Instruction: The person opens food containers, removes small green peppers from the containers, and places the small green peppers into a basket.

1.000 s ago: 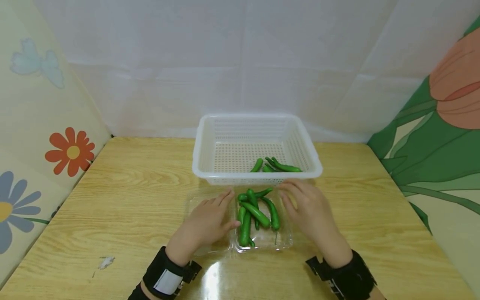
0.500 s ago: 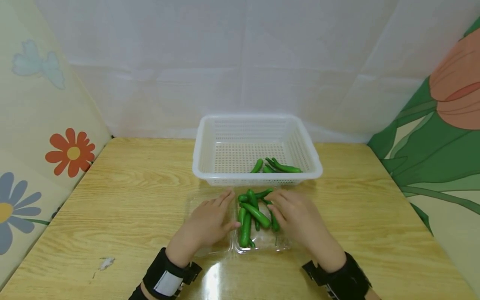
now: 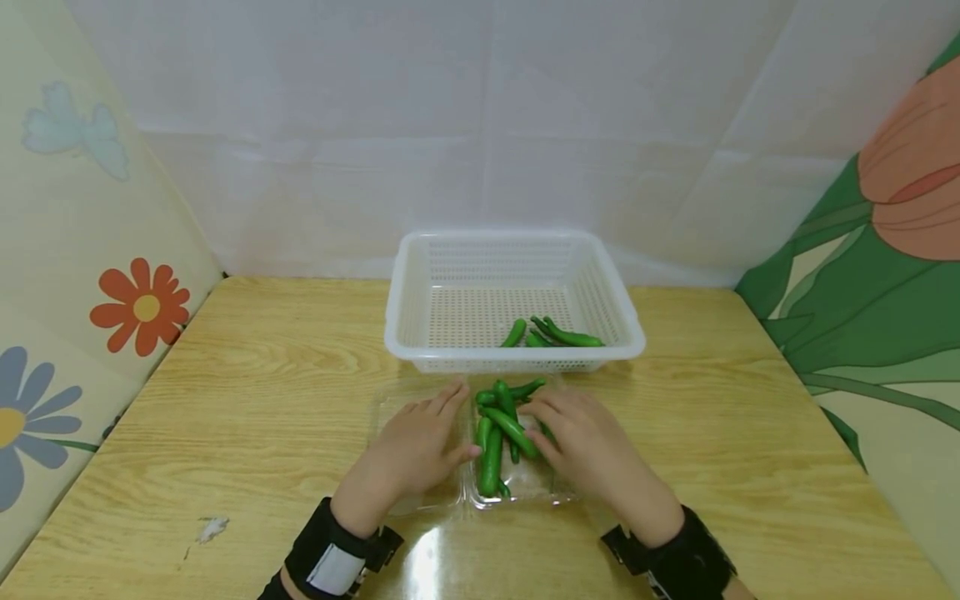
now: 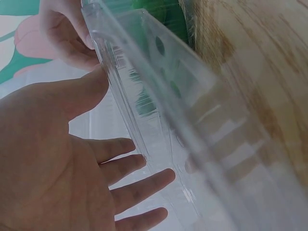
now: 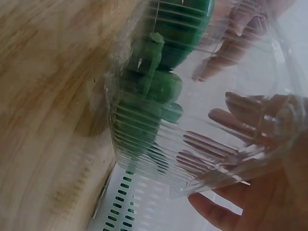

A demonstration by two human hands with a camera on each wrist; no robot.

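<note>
In the head view, your left hand (image 3: pixel 416 442) comes in from the near left, back upward, its fingers extended toward the far side and its thumb pointing right. It lies over the left half of a clear plastic clamshell box (image 3: pixel 527 487), which is unfolded on the wood-grain counter (image 3: pixel 262 375). Your right hand (image 3: pixel 588 437) reaches in from the near right, over the right half, fingers lightly bent and set apart from the thumb; whether the tips touch a pepper, you cannot tell. That right half holds a loose pile of green chili peppers (image 3: pixel 491 462), some crossing others. Beyond the clamshell box, at the far side, stands a white perforated basket (image 3: pixel 515 354) with a few more green peppers (image 3: pixel 573 339) at its near right. Each wrist wears a black strap (image 3: pixel 690 562).

In the left wrist view, your left thumb tip meets the edge of the clear plastic, and the four fingers are spread, straight and gripping nothing. Blurred green shows through the plastic.

In the right wrist view, the ribbed clear wall stands before your right hand. Its fingers are apart, with the peppers bunched low beside the counter, clear of them. A slotted part of the basket shows farther off.
</note>
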